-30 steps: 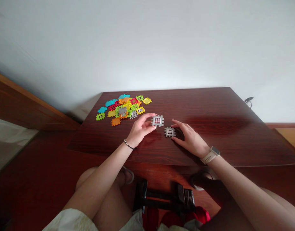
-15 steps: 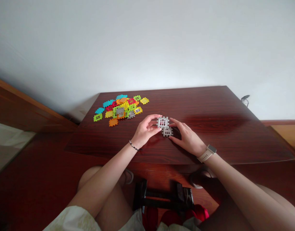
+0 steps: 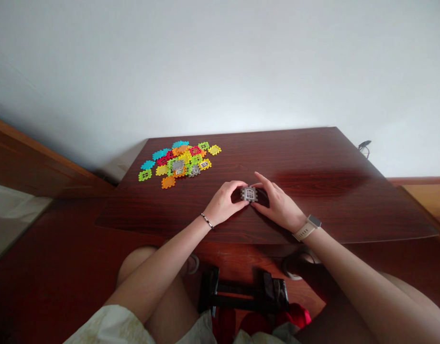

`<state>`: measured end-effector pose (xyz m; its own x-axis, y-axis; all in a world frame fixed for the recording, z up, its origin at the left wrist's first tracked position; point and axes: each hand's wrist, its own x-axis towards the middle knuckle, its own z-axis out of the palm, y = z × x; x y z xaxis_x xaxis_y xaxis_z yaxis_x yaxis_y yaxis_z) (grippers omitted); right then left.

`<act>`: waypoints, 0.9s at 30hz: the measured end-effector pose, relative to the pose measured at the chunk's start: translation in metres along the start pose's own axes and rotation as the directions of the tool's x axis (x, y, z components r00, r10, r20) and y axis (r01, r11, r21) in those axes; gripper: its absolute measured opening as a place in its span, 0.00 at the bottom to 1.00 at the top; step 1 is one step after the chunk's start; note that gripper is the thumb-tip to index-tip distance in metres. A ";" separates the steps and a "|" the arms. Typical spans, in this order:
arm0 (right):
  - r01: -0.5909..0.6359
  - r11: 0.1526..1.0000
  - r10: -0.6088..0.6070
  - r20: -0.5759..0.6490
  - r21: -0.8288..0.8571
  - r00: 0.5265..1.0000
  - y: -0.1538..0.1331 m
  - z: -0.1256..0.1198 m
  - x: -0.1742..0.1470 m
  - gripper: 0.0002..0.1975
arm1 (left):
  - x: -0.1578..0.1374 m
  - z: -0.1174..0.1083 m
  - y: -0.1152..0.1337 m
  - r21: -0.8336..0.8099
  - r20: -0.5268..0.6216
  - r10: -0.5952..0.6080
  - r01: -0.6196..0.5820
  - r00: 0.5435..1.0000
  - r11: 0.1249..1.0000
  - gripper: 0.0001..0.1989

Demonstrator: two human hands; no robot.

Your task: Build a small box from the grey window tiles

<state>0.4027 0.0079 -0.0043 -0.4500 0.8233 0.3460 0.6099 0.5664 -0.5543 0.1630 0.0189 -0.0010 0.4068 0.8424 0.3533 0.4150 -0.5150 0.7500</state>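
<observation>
Two grey window tiles (image 3: 249,194) meet at the middle of the dark wooden table (image 3: 331,191); I see one clearly, and the other is mostly hidden between my fingers. My left hand (image 3: 225,203) pinches the tiles from the left. My right hand (image 3: 277,205), with a watch on its wrist, holds them from the right. Both hands rest low on the tabletop. A pile of several colourful interlocking tiles (image 3: 179,162) lies at the table's far left, away from both hands.
A white wall stands behind the table. A wooden ledge (image 3: 44,162) runs along the left. A black cable end (image 3: 363,145) sits past the table's right rear corner. A black stand (image 3: 243,291) is below the near edge, between my knees.
My left hand brought its grey window tile right and down onto the tile at my right hand. Both hands have closed around the two tiles.
</observation>
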 end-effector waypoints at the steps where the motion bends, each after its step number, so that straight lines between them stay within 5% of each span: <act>1: -0.001 1.000 0.001 -0.001 -0.002 1.000 -0.001 0.000 0.000 0.47 | 0.000 0.000 0.000 0.027 0.000 0.007 -0.007 1.000 1.000 0.22; 19: 0.009 0.999 -0.009 0.013 -0.038 1.000 -0.003 -0.002 0.000 0.42 | -0.001 -0.001 -0.002 0.143 0.053 0.065 -0.071 0.997 0.987 0.29; 27: 0.016 0.999 -0.016 0.010 -0.037 1.000 -0.001 0.000 0.000 0.42 | -0.003 0.001 -0.002 0.184 0.038 0.083 -0.089 0.996 0.979 0.24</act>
<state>0.4021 0.0075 -0.0034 -0.4660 0.8138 0.3473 0.6266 0.5807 -0.5198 0.1615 0.0176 -0.0040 0.4705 0.7901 0.3930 0.5197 -0.6080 0.6002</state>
